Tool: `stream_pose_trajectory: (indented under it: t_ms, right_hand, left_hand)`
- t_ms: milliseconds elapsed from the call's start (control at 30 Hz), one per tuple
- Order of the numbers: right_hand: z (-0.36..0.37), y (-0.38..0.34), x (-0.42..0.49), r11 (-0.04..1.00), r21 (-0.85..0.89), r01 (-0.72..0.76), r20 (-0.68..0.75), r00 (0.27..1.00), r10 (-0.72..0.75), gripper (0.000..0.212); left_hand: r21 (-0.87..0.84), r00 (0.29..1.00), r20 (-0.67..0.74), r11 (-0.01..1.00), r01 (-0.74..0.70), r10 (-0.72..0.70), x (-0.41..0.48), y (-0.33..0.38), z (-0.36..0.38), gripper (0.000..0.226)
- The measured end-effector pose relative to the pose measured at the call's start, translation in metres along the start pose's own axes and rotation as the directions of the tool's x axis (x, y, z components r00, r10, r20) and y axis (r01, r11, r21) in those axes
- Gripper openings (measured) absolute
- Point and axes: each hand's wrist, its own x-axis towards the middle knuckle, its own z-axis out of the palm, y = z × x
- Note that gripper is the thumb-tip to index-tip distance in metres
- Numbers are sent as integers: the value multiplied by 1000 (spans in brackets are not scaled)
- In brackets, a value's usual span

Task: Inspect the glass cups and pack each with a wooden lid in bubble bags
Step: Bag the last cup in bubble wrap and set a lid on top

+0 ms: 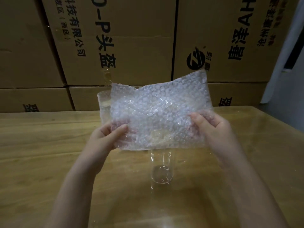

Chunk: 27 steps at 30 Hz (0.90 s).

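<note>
Both hands, left (107,137) and right (212,127), pinch the bag (158,112) above the cup (162,170) near the table's (49,145) front edge.

A wooden table (41,145) with a glossy, yellowish grained top fills the lower half of the frame. Behind it, across the whole upper half, stands a wall of stacked brown cardboard boxes (131,30) printed with black Chinese characters and a round logo (195,59), turned sideways. At the far right edge runs a pale white wall strip (279,76). The light is dim.
</note>
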Motion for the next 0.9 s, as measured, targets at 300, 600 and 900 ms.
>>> stream_pose_trajectory:
  t_ms: [300,600,900]
  right_hand:
    - [-23,8,9,983,-183,26,-109,993,-46,3]
    - [-38,-8,3,915,-367,169,-107,969,-222,10]
    - [-43,-22,-3,982,107,154,-76,986,-146,27]
  left_hand:
    - [164,998,-5,984,-64,65,-2,5,-11,19]
    - [385,959,-81,896,-220,270,-6,14,-3,21]
    - [41,955,-35,956,-292,293,-8,21,-4,40]
